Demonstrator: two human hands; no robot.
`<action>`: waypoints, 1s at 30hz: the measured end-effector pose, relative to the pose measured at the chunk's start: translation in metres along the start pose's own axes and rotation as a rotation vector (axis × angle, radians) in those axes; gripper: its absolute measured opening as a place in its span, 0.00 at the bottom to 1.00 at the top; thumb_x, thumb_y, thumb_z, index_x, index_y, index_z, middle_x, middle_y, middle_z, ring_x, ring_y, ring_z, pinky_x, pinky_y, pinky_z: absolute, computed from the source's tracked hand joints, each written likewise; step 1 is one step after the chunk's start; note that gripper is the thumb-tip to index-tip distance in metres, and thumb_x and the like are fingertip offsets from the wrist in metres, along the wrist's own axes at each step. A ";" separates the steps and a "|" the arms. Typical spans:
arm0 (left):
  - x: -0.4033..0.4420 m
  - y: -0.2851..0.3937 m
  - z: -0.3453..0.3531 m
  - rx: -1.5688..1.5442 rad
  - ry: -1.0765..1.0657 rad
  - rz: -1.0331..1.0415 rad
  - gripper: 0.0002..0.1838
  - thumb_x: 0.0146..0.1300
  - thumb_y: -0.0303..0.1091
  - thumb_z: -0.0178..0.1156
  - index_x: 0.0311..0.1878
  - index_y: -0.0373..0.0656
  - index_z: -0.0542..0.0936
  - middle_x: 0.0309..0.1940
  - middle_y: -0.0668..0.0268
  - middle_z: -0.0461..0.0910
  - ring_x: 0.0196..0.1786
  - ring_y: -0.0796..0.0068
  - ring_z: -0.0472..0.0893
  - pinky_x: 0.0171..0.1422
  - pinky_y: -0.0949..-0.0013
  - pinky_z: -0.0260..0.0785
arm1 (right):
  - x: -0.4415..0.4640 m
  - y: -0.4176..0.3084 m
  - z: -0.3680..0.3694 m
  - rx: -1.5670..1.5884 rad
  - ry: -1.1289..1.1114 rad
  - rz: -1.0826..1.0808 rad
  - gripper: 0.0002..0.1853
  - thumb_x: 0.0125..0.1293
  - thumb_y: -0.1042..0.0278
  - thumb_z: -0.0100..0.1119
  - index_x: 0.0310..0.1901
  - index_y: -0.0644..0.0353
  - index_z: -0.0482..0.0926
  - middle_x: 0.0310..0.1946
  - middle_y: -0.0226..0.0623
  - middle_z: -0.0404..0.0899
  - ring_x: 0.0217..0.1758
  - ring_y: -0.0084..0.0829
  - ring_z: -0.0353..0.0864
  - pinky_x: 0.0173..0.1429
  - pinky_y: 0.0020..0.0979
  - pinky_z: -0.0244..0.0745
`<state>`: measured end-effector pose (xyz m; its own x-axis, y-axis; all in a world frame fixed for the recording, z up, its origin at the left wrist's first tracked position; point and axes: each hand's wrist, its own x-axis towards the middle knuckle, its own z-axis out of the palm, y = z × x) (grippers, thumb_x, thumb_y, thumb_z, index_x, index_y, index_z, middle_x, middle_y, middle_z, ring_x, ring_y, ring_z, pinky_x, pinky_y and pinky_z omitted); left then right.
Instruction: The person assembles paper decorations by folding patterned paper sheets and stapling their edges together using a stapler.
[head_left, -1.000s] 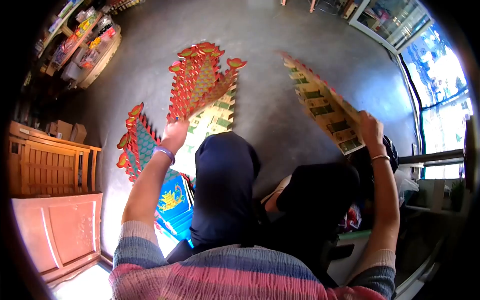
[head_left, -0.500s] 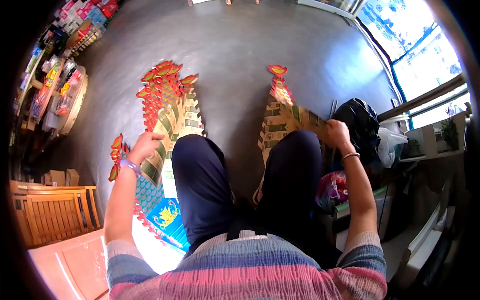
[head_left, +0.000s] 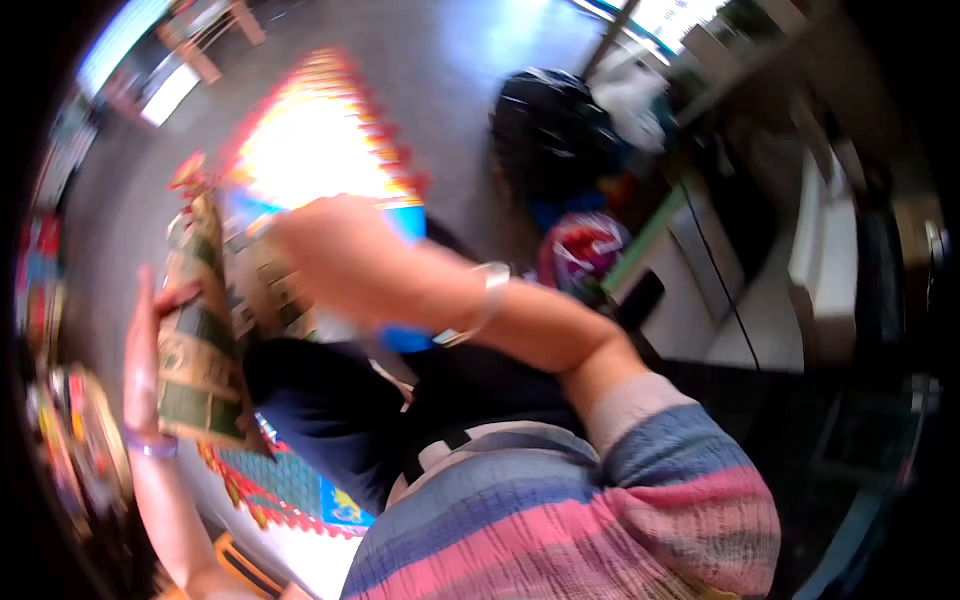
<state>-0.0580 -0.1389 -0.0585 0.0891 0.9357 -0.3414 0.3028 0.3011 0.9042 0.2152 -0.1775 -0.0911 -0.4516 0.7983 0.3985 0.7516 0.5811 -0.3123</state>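
Note:
My left hand (head_left: pixel 158 310) is at the left with its fingers stretched out and apart. It lies against the outer side of a stack of folded paperboard sheets (head_left: pixel 190 370), tan and green printed, with red tips at the top. My right hand (head_left: pixel 335 245), blurred, reaches across in front of me over the sheets; its fingers cannot be made out. Just beyond it stretches a bright, glare-whitened sheet (head_left: pixel 320 140) with red scalloped edges and a blue end. Whether the right hand grips that sheet is hidden. A teal scale-patterned sheet (head_left: pixel 285 480) lies below the stack.
A black plastic bag (head_left: pixel 550 130) and a white bag (head_left: pixel 632 105) stand at the upper right. Near them is a red and purple bundle (head_left: pixel 583 250) beside a green-edged cabinet (head_left: pixel 645 235). Blurred shelf goods (head_left: pixel 75 430) line the left. Grey floor (head_left: pixel 430 60) lies beyond.
The view has swung to the right. My right hand has crossed from the right side to the left, near the stack. The bright red-edged sheet now shows spread out; my left hand's fingers have opened.

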 end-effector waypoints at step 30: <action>-0.045 0.023 0.089 1.752 0.128 0.960 0.12 0.57 0.24 0.54 0.44 0.35 0.79 0.35 0.52 0.79 0.29 0.57 0.75 0.35 0.61 0.70 | 0.009 0.054 0.054 1.904 0.332 0.463 0.28 0.70 0.47 0.47 0.55 0.69 0.70 0.50 0.39 0.74 0.52 0.31 0.74 0.54 0.34 0.73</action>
<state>0.0298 -0.1907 -0.0449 0.7251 0.6814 0.1000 0.6392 -0.6118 -0.4660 0.2251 -0.1302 -0.1509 -0.1480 0.9860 0.0769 -0.7274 -0.0559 -0.6840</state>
